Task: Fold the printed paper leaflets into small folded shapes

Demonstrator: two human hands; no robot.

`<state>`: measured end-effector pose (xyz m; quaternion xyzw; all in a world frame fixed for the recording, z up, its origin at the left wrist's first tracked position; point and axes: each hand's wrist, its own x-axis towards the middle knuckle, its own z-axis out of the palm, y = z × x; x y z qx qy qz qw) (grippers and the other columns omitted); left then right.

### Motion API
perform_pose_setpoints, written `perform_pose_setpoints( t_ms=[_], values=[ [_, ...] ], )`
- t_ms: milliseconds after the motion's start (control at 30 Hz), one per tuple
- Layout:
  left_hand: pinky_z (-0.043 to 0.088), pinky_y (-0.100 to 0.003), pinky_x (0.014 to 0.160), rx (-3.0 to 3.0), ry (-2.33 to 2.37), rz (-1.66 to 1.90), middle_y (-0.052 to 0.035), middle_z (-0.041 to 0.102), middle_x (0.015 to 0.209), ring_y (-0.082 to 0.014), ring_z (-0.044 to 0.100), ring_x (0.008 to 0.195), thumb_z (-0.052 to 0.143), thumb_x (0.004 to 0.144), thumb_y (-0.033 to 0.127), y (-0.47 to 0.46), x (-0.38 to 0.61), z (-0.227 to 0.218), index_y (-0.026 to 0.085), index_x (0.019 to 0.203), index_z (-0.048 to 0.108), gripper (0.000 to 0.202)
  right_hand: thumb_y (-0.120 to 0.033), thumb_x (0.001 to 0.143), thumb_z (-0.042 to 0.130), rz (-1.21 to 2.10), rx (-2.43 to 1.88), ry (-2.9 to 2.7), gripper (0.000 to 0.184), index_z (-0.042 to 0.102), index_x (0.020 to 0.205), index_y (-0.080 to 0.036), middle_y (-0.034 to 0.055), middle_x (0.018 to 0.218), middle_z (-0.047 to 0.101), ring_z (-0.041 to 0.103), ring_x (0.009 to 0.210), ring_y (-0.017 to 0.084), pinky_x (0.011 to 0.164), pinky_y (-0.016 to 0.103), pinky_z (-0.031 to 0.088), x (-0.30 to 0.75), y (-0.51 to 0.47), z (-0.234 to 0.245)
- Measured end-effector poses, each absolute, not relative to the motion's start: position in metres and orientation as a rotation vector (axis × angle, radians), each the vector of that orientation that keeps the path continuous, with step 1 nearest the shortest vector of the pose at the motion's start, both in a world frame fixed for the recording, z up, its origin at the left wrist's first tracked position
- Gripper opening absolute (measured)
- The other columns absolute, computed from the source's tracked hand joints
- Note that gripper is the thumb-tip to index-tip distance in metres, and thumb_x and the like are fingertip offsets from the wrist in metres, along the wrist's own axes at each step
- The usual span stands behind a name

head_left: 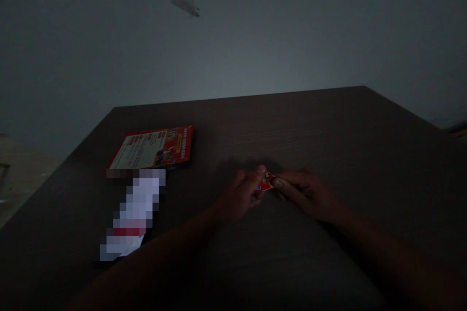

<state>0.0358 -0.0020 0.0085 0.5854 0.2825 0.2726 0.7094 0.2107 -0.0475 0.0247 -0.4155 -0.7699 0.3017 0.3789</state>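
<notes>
Red and printed, a small packet [266, 184] is showing just below right of the frame's centre, the left hand [241, 192] and right hand [314, 194] pinching its ends. It is looking light and thin, its edges probably offering the surest hold.

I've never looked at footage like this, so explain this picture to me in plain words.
There is no machine here: you see a person's bare left hand and right hand. The single picture comes from a camera on that person's head, looking forward and down. Both hands pinch a small red printed piece between thumb and fingers, above a dark table. To the left lie a red-and-pale printed item and a bright item, mostly hidden by pixelation.
</notes>
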Motion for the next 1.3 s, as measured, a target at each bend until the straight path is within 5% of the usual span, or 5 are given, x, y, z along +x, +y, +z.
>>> perform_pose_setpoints(
  t_ms=[167,433,733,1033,1300],
  values=[
    [0.025,-0.019,0.039,1.15,0.5,0.639,0.0083,0.033,0.051,-0.0041,0.028,0.041,0.057,0.082,0.049,0.001,0.038,0.011,0.015,0.07,0.051,0.037,-0.024,0.092,0.048,0.665,-1.078,-1.922,0.02,0.065,0.087,-0.017,0.0002,0.066,0.061,0.055,0.057,0.01,0.054,0.022,0.042,0.215,-0.045,0.026],
    [0.032,-0.02,0.041,1.06,0.485,0.669,0.0074,0.038,0.053,-0.0051,0.04,0.042,0.062,0.077,0.046,0.004,0.04,0.008,0.016,0.069,0.046,0.034,-0.022,0.087,0.057,0.622,-1.029,-1.923,0.019,0.069,0.101,-0.02,0.0019,0.075,0.066,0.059,0.064,0.011,0.059,0.023,0.045,0.215,-0.043,0.023],
    [0.035,-0.021,0.046,1.131,0.459,0.712,0.0038,0.052,0.062,-0.0075,0.047,0.048,0.057,0.075,0.025,0.002,0.039,0.005,0.017,0.077,0.046,0.013,-0.029,0.08,0.067,0.646,-0.965,-1.927,0.039,0.062,0.118,-0.021,0.0056,0.09,0.072,0.066,0.074,0.016,0.064,0.026,0.05,0.218,-0.041,0.016],
    [0.033,-0.022,0.051,1.505,0.626,0.809,0.0056,0.045,0.059,-0.0081,0.043,0.052,0.049,0.088,0.03,-0.005,0.033,0.005,0.017,0.082,0.049,0.014,-0.027,0.086,0.058,0.638,-1.155,-1.819,0.015,0.068,0.092,-0.018,0.0021,0.075,0.068,0.061,0.066,0.013,0.059,0.023,0.046,0.217,-0.044,0.019],
    [0.036,-0.022,0.053,1.694,0.68,0.829,0.0027,0.05,0.064,-0.009,0.048,0.057,0.046,0.092,0.038,-0.007,0.032,0.005,0.016,0.087,0.055,0.025,-0.033,0.086,0.057,0.83,-1.201,-1.661,0.026,0.062,0.067,-0.017,0.0005,0.065,0.061,0.056,0.062,0.013,0.057,0.025,0.043,0.215,-0.044,0.018]
  ],
)
